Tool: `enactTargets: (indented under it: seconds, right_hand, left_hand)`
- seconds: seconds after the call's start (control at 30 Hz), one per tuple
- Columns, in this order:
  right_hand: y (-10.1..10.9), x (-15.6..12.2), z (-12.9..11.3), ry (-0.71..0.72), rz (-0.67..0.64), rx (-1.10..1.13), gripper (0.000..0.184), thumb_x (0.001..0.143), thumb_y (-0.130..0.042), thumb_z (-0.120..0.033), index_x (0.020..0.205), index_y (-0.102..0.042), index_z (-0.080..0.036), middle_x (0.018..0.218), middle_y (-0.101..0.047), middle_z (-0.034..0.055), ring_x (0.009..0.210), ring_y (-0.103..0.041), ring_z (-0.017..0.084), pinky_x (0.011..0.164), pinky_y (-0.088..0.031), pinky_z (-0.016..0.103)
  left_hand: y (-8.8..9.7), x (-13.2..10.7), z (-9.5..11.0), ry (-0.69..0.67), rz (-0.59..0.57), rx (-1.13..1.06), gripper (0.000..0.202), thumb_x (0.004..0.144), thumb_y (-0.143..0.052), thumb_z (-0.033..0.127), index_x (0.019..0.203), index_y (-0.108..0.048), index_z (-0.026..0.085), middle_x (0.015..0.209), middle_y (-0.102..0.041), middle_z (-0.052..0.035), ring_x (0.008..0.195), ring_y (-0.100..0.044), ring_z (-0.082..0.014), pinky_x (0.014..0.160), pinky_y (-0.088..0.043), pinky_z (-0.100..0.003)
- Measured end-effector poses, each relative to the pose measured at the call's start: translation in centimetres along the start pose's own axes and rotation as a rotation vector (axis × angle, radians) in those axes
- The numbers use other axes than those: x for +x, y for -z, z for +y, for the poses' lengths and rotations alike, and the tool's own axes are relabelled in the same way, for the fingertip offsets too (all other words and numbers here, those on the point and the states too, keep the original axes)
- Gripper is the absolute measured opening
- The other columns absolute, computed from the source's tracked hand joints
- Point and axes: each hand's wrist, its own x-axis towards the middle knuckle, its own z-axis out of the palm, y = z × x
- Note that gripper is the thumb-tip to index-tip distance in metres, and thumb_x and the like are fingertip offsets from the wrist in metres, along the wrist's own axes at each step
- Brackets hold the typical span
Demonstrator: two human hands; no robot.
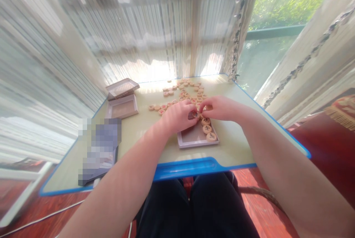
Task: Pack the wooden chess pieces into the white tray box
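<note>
My left hand [179, 115] and my right hand [219, 107] meet over the far end of a shallow white tray [191, 140] on the small table [138, 134]. The left fingers pinch a round wooden chess piece [196, 115] with a dark character on it. The right hand's fingers are curled close beside that piece, and what they hold is hidden. Three similar pieces [207, 128] lie in a column along the tray's right side. Several more wooden pieces [184, 91] are scattered on the table beyond my hands.
Two more white box trays [122, 99] sit stacked at the table's far left. A blurred dark flat object [98, 153] lies at the near left. The table has a blue rim [188, 167]. Sheer curtains [124, 27] hang close behind, a window at right.
</note>
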Motion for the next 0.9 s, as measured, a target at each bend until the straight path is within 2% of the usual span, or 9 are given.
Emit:
enactTargets:
  seconds: [0.17,0.33,0.43,0.5,0.63,0.9]
  right_hand:
    - [0.14,-0.03,-0.05,-0.004,0.041,0.007,0.023,0.071,-0.053,-0.024,0.086,-0.072,-0.024,0.066,-0.062,-0.001,0.06,-0.052,0.013,0.056,-0.035,0.024]
    - [0.18,0.29,0.45,-0.068,0.285,0.047,0.027,0.075,-0.049,-0.026,0.093,-0.068,-0.019,0.063,-0.061,-0.0003,0.058,-0.051,0.014,0.056,-0.034,0.025]
    - [0.17,0.51,0.64,-0.101,0.361,0.101,0.032,0.078,-0.044,-0.023,0.102,-0.065,-0.019,0.064,-0.062,0.0002,0.06,-0.053,0.015,0.06,-0.037,0.025]
    - [0.14,0.63,0.66,-0.111,0.395,0.127,0.034,0.079,-0.042,-0.021,0.104,-0.064,-0.018,0.073,-0.066,0.0025,0.065,-0.055,0.015,0.063,-0.039,0.026]
    - [0.02,0.76,0.65,-0.095,0.409,0.17,0.034,0.08,-0.04,-0.019,0.105,-0.063,-0.018,0.091,-0.068,0.0053,0.07,-0.056,0.016,0.065,-0.04,0.025]
    - [-0.08,0.68,0.89,-0.083,0.433,0.196,0.032,0.079,-0.045,-0.02,0.106,-0.062,-0.018,0.077,-0.068,0.003,0.061,-0.055,0.014,0.061,-0.04,0.025]
  left_hand:
    - [0.17,0.01,0.09,0.004,-0.01,0.005,0.023,0.077,-0.058,0.037,0.092,-0.068,0.023,0.099,-0.063,-0.0044,0.081,-0.062,-0.0187,0.064,-0.048,-0.027]
    - [0.31,-0.02,0.27,0.01,-0.026,0.01,0.022,0.074,-0.059,0.035,0.091,-0.067,0.023,0.101,-0.063,-0.0042,0.084,-0.062,-0.0192,0.067,-0.049,-0.027]
    - [0.35,-0.02,0.34,0.016,-0.021,0.013,0.022,0.075,-0.058,0.034,0.092,-0.067,0.023,0.101,-0.063,-0.0042,0.084,-0.062,-0.0192,0.067,-0.05,-0.027]
    - [0.41,-0.02,0.36,0.016,-0.028,0.012,0.023,0.075,-0.058,0.035,0.092,-0.067,0.023,0.102,-0.063,-0.0041,0.085,-0.062,-0.0194,0.067,-0.05,-0.027]
    - [0.49,0.0,0.29,0.008,-0.049,0.008,0.023,0.075,-0.06,0.036,0.093,-0.066,0.023,0.102,-0.063,-0.0036,0.084,-0.062,-0.0198,0.067,-0.05,-0.028]
    - [0.3,0.0,0.15,0.017,-0.054,0.005,0.024,0.075,-0.061,0.037,0.095,-0.066,0.024,0.103,-0.062,-0.0041,0.086,-0.063,-0.0202,0.069,-0.051,-0.029]
